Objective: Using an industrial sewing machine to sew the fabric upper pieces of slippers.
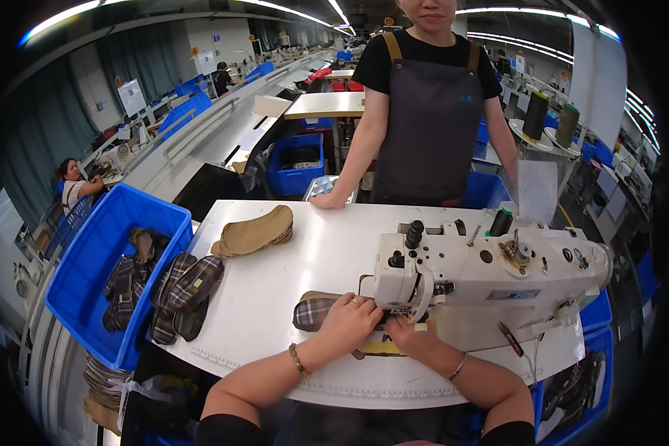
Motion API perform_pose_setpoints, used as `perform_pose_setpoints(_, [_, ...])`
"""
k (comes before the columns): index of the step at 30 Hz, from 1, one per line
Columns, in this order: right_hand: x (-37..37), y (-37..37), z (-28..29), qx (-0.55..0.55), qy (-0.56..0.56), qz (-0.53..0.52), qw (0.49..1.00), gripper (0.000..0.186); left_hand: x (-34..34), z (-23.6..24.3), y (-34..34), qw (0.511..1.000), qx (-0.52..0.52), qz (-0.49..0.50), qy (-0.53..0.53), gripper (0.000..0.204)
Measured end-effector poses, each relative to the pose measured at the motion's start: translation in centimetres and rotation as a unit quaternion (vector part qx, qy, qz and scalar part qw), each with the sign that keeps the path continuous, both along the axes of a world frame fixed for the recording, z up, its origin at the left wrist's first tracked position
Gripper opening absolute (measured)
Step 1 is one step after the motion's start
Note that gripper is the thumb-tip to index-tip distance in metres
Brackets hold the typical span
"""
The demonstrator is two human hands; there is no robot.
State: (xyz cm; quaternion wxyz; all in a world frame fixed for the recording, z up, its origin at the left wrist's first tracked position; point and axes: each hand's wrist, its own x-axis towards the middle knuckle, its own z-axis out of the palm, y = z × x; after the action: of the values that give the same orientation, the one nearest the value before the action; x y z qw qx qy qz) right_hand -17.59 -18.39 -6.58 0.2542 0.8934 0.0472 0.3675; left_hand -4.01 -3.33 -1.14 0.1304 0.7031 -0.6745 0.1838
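A plaid cloth piece [311, 311], shaped like a flat cap, lies at the needle end of the white sewing machine [483, 275]. My left hand [353, 318] is on its right part, with the fingers bent and pressing on the cloth close to the presser foot. Just right of it, my right hand [411, 336] has its fingers curled in and pinches the cloth's edge under the machine head. My own fingers hide the needle and the seam. Both forearms rest over the front of the white table [275, 364].
A stack of tan cloth pieces [254, 230] lies at the back left. Plaid caps [189, 286] hang beside a blue bin [119, 275] holding more. Snips [510, 338] lie right of my hand. Across the table stands a person in an apron [427, 134], one hand on its edge.
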Motion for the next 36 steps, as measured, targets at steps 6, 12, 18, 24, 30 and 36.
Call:
perform_pose_setpoints(6, [-0.4,0.3,2.5,0.078,0.053,0.031,0.995,0.009,1.0,-1.1,-0.5,1.0,-0.001,-0.024,0.001,0.022])
perform_pose_setpoints(12, [-0.5,0.2,1.6,0.131,0.076,0.067,0.986,0.009,1.3,-2.1,-0.7,0.998,-0.01,-0.062,0.029,0.025])
perform_pose_setpoints(18, [-0.8,0.5,1.2,0.09,0.076,0.03,0.993,0.012,1.3,-2.5,-1.0,0.998,-0.013,-0.052,0.017,0.032])
perform_pose_setpoints(24, [-0.6,0.1,1.9,0.13,0.063,0.075,0.987,0.011,0.8,-0.7,-0.6,0.999,0.017,-0.028,0.02,0.033])
perform_pose_setpoints(30, [-0.4,0.5,1.5,0.129,0.093,0.065,0.985,0.01,0.6,-0.4,0.4,1.0,-0.006,0.001,0.029,0.033])
perform_pose_setpoints(36, [-0.5,-0.2,-0.7,0.18,0.125,0.022,0.976,0.012,0.0,0.6,-0.5,0.998,0.02,-0.034,0.053,0.025])
